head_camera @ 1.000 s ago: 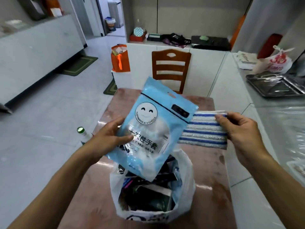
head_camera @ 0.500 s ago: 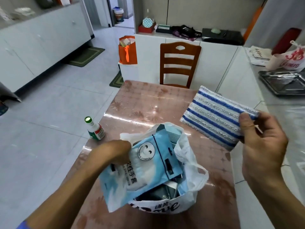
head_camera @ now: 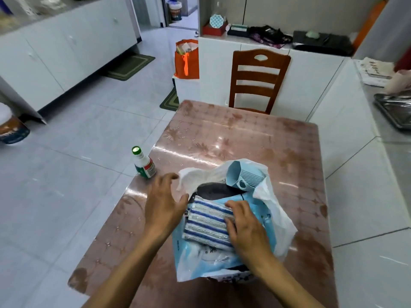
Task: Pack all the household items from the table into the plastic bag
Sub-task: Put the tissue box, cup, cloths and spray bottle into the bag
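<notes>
My right hand (head_camera: 245, 227) presses the blue-striped cloth (head_camera: 206, 223) flat onto the blue glove packet (head_camera: 200, 256) inside the white plastic bag (head_camera: 273, 210). My left hand (head_camera: 163, 203), fingers spread, rests at the bag's left rim. Left of the bag stands a green-capped bottle (head_camera: 143, 163).

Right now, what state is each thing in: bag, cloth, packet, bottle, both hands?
Bag: open, standing on the table, stuffed full.
Cloth: lying flat on top of the packet, in the bag's mouth.
Packet: in the bag, its lower end sticking out over the near rim.
Bottle: upright, capped, at the table's left edge, not packed.
Left hand: open, at the bag's left rim.
Right hand: pressing on the cloth.
</notes>
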A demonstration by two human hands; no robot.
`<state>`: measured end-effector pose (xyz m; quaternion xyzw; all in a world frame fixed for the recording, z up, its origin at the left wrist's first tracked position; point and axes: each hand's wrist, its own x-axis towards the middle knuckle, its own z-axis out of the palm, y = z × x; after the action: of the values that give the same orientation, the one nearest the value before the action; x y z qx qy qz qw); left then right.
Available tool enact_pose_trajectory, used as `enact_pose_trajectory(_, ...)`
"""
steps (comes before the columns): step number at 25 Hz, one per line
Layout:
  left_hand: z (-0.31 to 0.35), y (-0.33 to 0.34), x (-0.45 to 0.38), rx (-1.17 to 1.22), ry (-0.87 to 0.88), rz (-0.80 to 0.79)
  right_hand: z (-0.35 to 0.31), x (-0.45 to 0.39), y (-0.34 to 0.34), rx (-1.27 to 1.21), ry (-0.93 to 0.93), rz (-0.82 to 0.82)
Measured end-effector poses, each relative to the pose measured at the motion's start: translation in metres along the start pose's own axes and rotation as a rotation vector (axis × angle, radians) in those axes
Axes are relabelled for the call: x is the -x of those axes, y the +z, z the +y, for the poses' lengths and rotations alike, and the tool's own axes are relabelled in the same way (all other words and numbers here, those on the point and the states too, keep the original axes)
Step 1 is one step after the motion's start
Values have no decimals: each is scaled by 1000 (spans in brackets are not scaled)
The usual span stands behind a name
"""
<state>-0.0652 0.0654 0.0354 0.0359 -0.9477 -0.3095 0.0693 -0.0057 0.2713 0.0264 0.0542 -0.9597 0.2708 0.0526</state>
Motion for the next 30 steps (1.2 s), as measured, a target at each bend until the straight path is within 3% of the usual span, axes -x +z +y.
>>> enact_pose_trajectory(1, -3, -2, 2, 23, -82, 6, -1, 1, 6, 126, -64, 13)
enact_pose_trajectory(3, -7, -4, 3, 110, -187, -74, -2, 2, 13, 206, -363, 5)
enact_pose_trajectory(5, -3, -7, 5, 235, -196, -157, -2, 7, 19, 225, -613, -213)
enact_pose_trajectory(6, 0, -10, 4, 358, -228, -168, 1, 8, 20, 298, -606, -337)
enact_pose_trajectory(10, 11, -41, 6, 932, -331, -231, 30, -5, 18, 429, -191, -471)
enact_pose_trajectory(13, 35, -43, 14, 1029, -308, -334, 35, -27, 20, 395, 2, -458)
enact_pose_trajectory(16, 59, -39, 10, 988, -210, -419, 20, -33, 6, 380, -33, -508)
enact_pose_trajectory(17, 59, -40, 9, 965, -167, -489, 19, -31, -6, 382, -84, -461)
enact_pose_trajectory(19, 47, -45, 10, 914, -119, -598, 24, -18, -42, 409, -155, -166)
enact_pose_trajectory(21, 30, -48, 19, 877, -159, -586, 41, -3, -77, 454, -10, 125)
enact_pose_trajectory(23, 27, -47, 28, 884, -211, -521, 55, 9, -99, 260, 260, 121)
enact_pose_trajectory(25, 38, -46, 27, 922, -232, -425, 57, 8, -110, -366, 494, -79)
enact_pose_trajectory(26, 46, -48, 21, 940, -236, -362, 59, 3, -117, -609, 566, -103)
enact_pose_trajectory(28, 64, -58, 0, 957, -201, -237, 62, -4, -134, -699, 577, -26)
enact_pose_trajectory(30, 78, -69, -18, 922, -122, -224, 64, -10, -155, -660, 568, 141)
